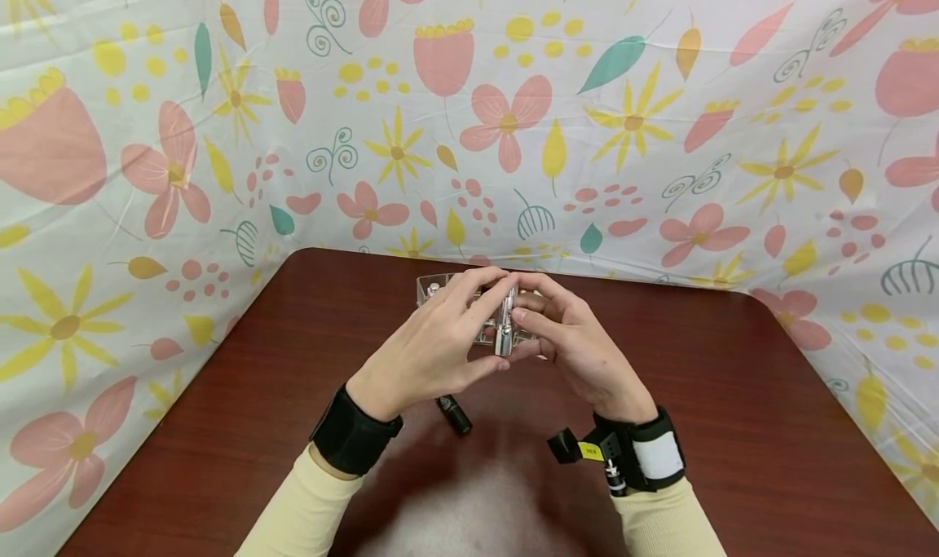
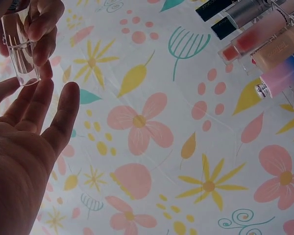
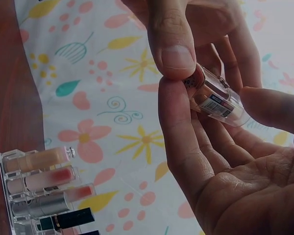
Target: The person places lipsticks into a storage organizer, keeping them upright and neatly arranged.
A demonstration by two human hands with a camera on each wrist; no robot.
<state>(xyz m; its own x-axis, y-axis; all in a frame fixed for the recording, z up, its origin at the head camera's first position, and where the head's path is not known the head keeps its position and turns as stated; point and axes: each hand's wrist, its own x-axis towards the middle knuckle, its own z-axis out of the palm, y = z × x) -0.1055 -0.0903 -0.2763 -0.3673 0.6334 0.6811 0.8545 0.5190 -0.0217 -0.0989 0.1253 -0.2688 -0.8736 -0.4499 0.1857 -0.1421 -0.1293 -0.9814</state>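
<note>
Both hands hold a small clear-cased tube, which looks like a lipstick [image 1: 504, 329], in front of the organizer. In the right wrist view a barcode label shows on the tube [image 3: 216, 104]. My left hand [image 1: 433, 337] has its thumb near the tube's lower end and its fingers over the upper end. From the other side my right hand [image 1: 587, 349] grips the tube, thumb against its upper part. Left fingers [image 2: 27, 105] touch the tube's clear end [image 2: 25, 73]. Where the left thumb [image 3: 172, 56] meets a right fingertip, the tube's other end is partly hidden.
Behind the hands stands a clear organizer [image 1: 433, 280] with several lip products, among them a silver tube [image 3: 44, 204] and a dark green one [image 3: 66, 220]. A black tube [image 1: 455, 414] lies on the dark wooden table [image 1: 734, 377]. A flowered cloth [image 1: 506, 133] hangs behind.
</note>
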